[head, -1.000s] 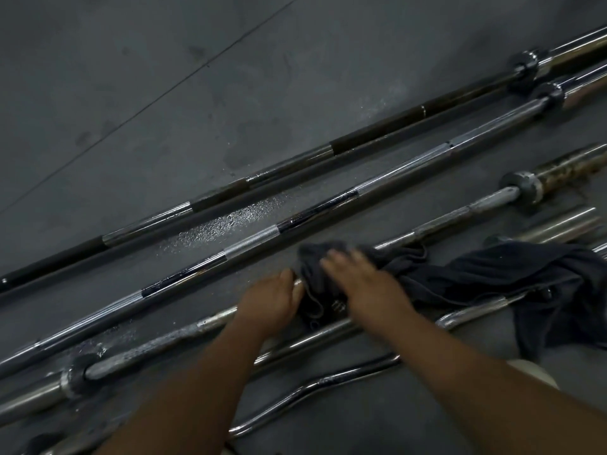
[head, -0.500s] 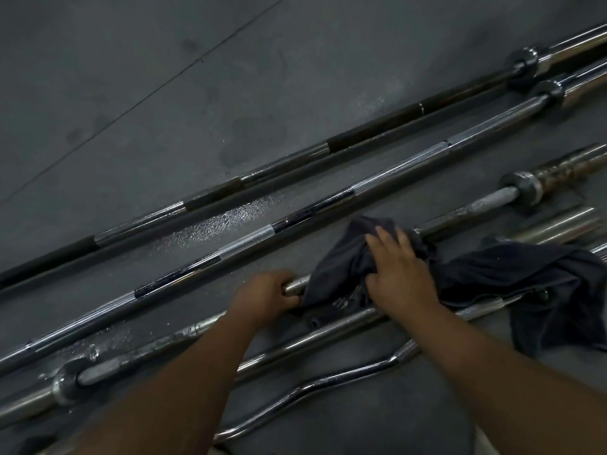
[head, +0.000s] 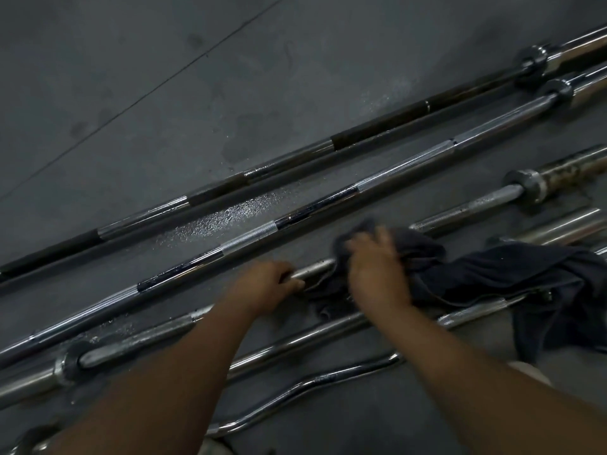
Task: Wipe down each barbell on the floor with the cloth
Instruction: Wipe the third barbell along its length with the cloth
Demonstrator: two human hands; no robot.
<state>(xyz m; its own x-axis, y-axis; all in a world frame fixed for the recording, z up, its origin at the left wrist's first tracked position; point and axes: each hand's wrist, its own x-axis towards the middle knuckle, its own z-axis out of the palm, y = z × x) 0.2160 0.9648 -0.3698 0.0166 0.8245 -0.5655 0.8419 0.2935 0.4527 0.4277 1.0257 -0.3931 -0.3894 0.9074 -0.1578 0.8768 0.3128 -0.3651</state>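
— What is obscured?
— The right hand is blurred on the cloth; whether the cloth is gripped or only pressed cannot be told. The barbell beneath it is covered there.
— And the other grip?
— The same barbell's shaft is clasped by the curled fingers of the left hand, just beside the cloth.

your cloth dark matt fabric, barbell under it dull knurled metal, sleeve rust-mottled, neighbour bar glossy chrome, floor matt grey
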